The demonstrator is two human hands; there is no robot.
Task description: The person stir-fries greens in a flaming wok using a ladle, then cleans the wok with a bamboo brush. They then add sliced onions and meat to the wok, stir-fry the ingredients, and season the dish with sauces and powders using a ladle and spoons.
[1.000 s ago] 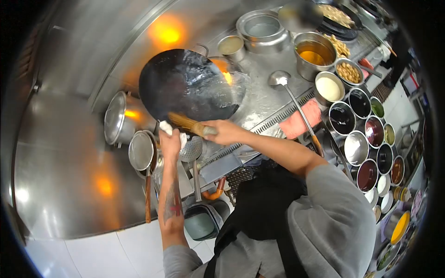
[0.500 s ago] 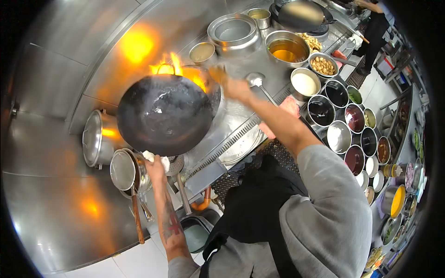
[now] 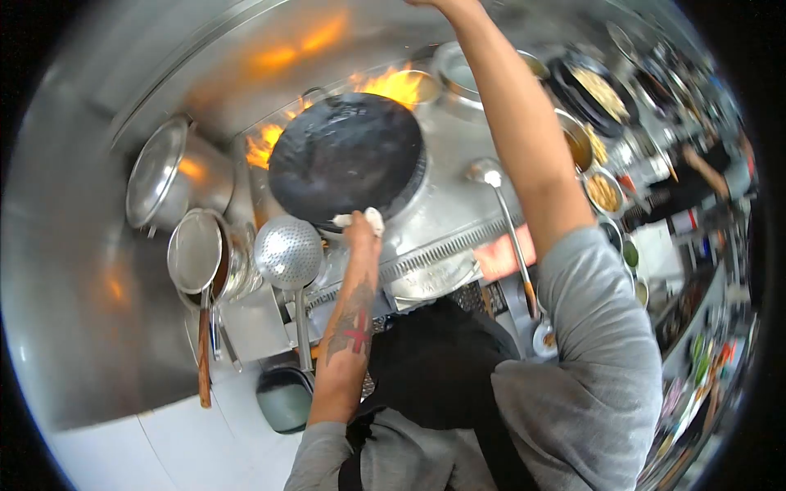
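A black wok [image 3: 348,155] sits over the burner, with orange flames [image 3: 393,86] showing behind it and at its left. My left hand [image 3: 362,231] is closed around a white cloth [image 3: 374,221] at the wok's near rim. My right arm stretches up past the top edge of the view; only a sliver of my right hand [image 3: 434,2] shows there, and its fingers and anything in them are hidden. A perforated skimmer [image 3: 288,252] lies left of my left hand. On the steel counter to the right rests a ladle [image 3: 485,172].
At the left stand a lidded steel pot [image 3: 168,176] and a wooden-handled strainer [image 3: 195,250]. A pink cloth [image 3: 501,258] lies near the counter's front edge. Food bowls and another pan [image 3: 602,94] are at the right, with a person [image 3: 704,176] beyond.
My right hand has risen from beside the wok to the top edge, and the brush it held is out of sight. The wok and my left hand appear farther right. Flames show on the left too.
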